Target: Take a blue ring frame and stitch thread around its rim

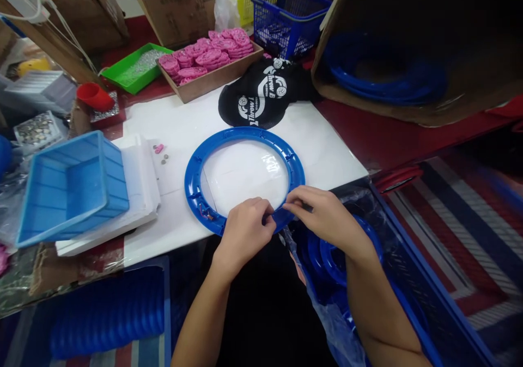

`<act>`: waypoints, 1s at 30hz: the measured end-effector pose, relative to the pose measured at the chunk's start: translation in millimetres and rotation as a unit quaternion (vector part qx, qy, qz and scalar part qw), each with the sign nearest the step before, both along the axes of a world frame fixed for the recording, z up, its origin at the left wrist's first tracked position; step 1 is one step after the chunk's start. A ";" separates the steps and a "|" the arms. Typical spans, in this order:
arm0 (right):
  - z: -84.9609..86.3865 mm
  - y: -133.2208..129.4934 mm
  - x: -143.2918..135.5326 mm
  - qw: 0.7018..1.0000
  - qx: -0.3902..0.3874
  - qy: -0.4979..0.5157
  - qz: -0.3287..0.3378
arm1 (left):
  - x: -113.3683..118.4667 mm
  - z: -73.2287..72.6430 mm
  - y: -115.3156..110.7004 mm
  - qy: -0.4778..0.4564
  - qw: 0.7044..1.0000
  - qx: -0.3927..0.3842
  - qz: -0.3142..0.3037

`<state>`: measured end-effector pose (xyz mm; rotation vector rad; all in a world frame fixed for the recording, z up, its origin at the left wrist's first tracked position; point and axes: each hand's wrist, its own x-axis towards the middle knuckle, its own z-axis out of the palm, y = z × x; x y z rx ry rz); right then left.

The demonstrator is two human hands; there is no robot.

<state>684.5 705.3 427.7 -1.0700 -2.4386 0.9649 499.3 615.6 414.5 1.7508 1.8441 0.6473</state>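
A blue plastic ring [195, 163] lies on the white table sheet, its ribbed inner side up. Small wires and a little part [207, 213] sit in its channel at the lower left. My left hand [250, 222] rests on the near edge of the ring, fingers curled and pressed together at the rim. Close to its right, my right hand [312, 209] pinches at the lower right of the same ring, thumb and forefinger together. What the fingertips hold, if anything, is too small to make out.
Black printed fabric [261, 97] lies behind the ring. A box of pink pieces [210, 56], a green tray [133, 67] and a blue basket [290, 18] stand farther back. On the left is a light blue bin [75, 184]; blue rings [327, 252] fill a crate at the lower right.
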 end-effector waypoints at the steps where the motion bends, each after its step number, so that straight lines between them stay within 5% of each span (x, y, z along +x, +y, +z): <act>1: 0.3 0.9 -0.1 1.000 0.011 0.004 0.005 | -0.8 -0.7 -0.3 -0.003 1.000 0.001 -0.002; 13: -7.9 -4.0 0.9 0.970 0.194 -0.125 0.072 | -8.3 -4.3 -3.4 -0.024 0.999 0.021 -0.026; 21: -28.2 -24.2 -7.3 0.980 0.183 -0.083 -0.005 | -12.3 10.2 -7.9 0.012 0.995 0.003 -0.099; 25: -25.0 -35.8 -14.7 0.980 0.170 -0.102 -0.021 | 1.5 16.3 -8.5 0.172 0.979 -0.012 -0.107; 30: -17.5 -46.9 -24.6 0.979 0.149 -0.140 -0.016 | 1.7 10.4 -9.8 0.199 0.975 -0.016 -0.101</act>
